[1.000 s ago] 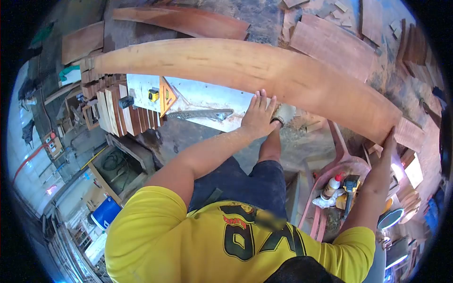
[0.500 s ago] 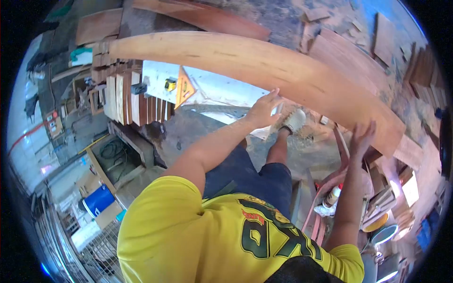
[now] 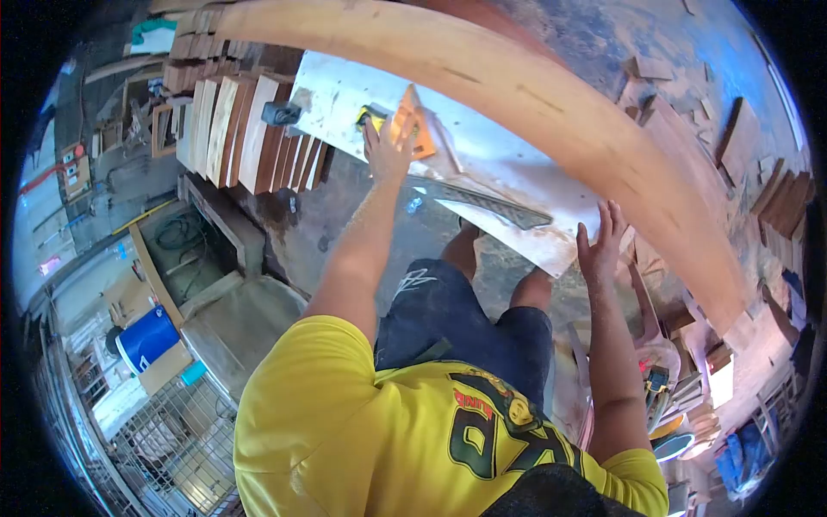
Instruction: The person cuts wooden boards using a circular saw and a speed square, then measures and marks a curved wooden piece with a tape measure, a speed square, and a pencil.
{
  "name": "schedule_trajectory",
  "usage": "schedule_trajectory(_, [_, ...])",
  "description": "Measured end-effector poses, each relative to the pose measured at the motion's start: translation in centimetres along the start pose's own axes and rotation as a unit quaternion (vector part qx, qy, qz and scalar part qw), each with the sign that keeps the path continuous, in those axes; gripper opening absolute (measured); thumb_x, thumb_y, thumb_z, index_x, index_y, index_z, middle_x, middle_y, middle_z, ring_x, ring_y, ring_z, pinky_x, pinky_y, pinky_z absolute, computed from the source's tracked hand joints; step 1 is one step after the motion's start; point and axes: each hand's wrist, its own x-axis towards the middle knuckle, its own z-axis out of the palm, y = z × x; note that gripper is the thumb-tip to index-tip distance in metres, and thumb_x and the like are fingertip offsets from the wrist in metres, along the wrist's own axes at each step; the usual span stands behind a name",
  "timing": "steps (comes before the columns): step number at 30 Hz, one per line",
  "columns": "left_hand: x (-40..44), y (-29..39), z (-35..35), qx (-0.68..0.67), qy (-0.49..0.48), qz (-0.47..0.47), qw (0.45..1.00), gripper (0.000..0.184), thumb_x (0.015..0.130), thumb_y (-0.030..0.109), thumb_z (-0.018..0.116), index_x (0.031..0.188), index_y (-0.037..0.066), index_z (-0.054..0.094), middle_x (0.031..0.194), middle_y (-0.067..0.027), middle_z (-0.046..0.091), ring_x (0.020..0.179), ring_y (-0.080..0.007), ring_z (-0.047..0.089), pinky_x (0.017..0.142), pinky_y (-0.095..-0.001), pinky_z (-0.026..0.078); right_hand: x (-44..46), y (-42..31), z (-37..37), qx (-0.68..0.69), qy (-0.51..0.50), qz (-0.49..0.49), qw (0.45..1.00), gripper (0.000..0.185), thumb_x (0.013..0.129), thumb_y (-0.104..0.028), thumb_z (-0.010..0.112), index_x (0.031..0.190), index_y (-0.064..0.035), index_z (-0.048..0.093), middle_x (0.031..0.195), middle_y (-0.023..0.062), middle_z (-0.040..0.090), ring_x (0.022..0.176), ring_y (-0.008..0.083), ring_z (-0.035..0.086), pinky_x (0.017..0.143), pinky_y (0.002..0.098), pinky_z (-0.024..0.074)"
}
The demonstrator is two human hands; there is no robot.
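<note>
My left hand (image 3: 390,155) reaches over the white work surface (image 3: 332,90), fingers stretched out and apart. Its fingertips are at a yellow and black tape measure (image 3: 370,117) and an orange triangular square (image 3: 420,136); whether they touch either is unclear. A long curved wooden board (image 3: 551,95) lies across the far side of the surface. Beside the board's near edge is my right hand (image 3: 602,246), fingers spread, holding nothing. A dark, flat strip (image 3: 495,205) rests along the near edge of the white surface.
Several wooden planks (image 3: 224,129) stand in a row to the left, with a dark block (image 3: 281,113) near them. Wood offcuts (image 3: 650,69) litter the floor at the upper right. A blue cylindrical container (image 3: 148,339) lies at the lower left.
My left hand has left the board and moved left to the tape measure and square. My right hand has come off the board's face to its near edge. The view has shifted.
</note>
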Motion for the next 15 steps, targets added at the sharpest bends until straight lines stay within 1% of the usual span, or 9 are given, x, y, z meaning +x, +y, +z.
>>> schedule_trajectory(3, [3.2,-4.5,-0.5,-0.028,0.013,-0.032,0.999,0.069,0.075,0.034,0.073,0.136,0.016,0.045,0.146,-0.0294,0.024,0.135,-0.0469,0.025,0.110,-0.0504,0.029,1.2,-4.8,4.2,0.007,-0.051,-0.011,0.999,0.058,0.077,-0.010,0.071,0.130,-0.0061,0.046,0.134,0.0221,0.042,0.126,0.0406,0.041,0.104,0.0464,0.0358])
schedule_trajectory(6, [6.0,-7.7,0.2,-0.004,-0.123,0.039,0.992,0.068,0.072,0.034,0.072,0.135,0.022,0.048,0.148,-0.0272,0.024,0.133,-0.0475,0.027,0.109,-0.0484,0.031,1.5,-10.6,8.3,0.039,-0.100,0.014,0.994,0.058,0.077,-0.012,0.071,0.129,-0.0062,0.048,0.136,0.0218,0.041,0.126,0.0400,0.040,0.104,0.0457,0.0362])
schedule_trajectory(8, [7.6,-10.7,2.6,-0.051,-0.147,0.077,0.985,0.067,0.069,0.031,0.073,0.131,0.019,0.052,0.143,-0.0274,0.033,0.131,-0.0464,0.031,0.107,-0.0479,0.033,1.2,-13.9,11.3,0.059,-0.114,0.020,0.992,0.057,0.077,-0.014,0.071,0.129,-0.0063,0.049,0.137,0.0221,0.040,0.126,0.0401,0.041,0.104,0.0462,0.0364])
schedule_trajectory(9, [8.4,-11.5,2.9,-0.051,-0.175,0.113,0.977,0.062,0.073,0.031,0.072,0.130,0.015,0.052,0.136,-0.0264,0.041,0.133,-0.0431,0.031,0.110,-0.0478,0.029,0.9,-15.1,12.4,0.075,-0.109,0.014,0.991,0.057,0.078,-0.015,0.070,0.130,-0.0062,0.049,0.138,0.0226,0.040,0.125,0.0404,0.041,0.104,0.0466,0.0366])
schedule_trajectory(10, [9.0,-12.6,3.8,-0.081,-0.160,0.162,0.970,0.061,0.072,0.028,0.073,0.128,0.014,0.053,0.134,-0.0254,0.043,0.129,-0.0435,0.036,0.108,-0.0482,0.031,0.6,-16.4,13.3,0.102,-0.121,0.020,0.987,0.056,0.078,-0.015,0.070,0.129,-0.0054,0.049,0.137,0.0234,0.040,0.125,0.0407,0.042,0.104,0.0467,0.0368])
schedule_trajectory(11, [9.7,-12.5,3.6,-0.106,-0.188,0.161,0.963,0.062,0.071,0.026,0.073,0.128,0.015,0.053,0.134,-0.0246,0.044,0.126,-0.0425,0.039,0.107,-0.0473,0.033,0.5,-17.6,13.9,0.130,-0.130,0.027,0.983,0.055,0.078,-0.016,0.069,0.128,-0.0046,0.049,0.136,0.0241,0.040,0.124,0.0410,0.042,0.103,0.0467,0.0369])
schedule_trajectory(12, [9.6,-11.8,2.5,-0.086,-0.194,0.147,0.966,0.063,0.071,0.026,0.073,0.129,0.014,0.052,0.134,-0.0233,0.044,0.124,-0.0409,0.042,0.106,-0.0460,0.035,0.5,-18.6,14.1,0.120,-0.126,0.023,0.984,0.056,0.078,-0.017,0.070,0.128,-0.0057,0.049,0.135,0.0227,0.041,0.124,0.0405,0.042,0.103,0.0456,0.0378])
schedule_trajectory(14, [9.8,-12.5,2.8,-0.027,-0.163,0.192,0.967,0.063,0.071,0.030,0.073,0.128,0.016,0.053,0.135,-0.0208,0.043,0.124,-0.0391,0.042,0.103,-0.0463,0.038,0.5,-19.4,14.3,0.098,-0.113,0.032,0.988,0.057,0.078,-0.018,0.071,0.128,-0.0069,0.049,0.135,0.0213,0.043,0.124,0.0399,0.043,0.102,0.0446,0.0386])
schedule_trajectory(15, [9.6,-11.7,1.7,-0.018,-0.175,0.160,0.971,0.062,0.071,0.029,0.074,0.128,0.015,0.053,0.135,-0.0203,0.042,0.124,-0.0388,0.041,0.103,-0.0465,0.038,0.4,-19.5,14.3,0.104,-0.121,0.031,0.987,0.056,0.078,-0.018,0.071,0.128,-0.0067,0.049,0.134,0.0210,0.043,0.123,0.0399,0.043,0.102,0.0444,0.0390])
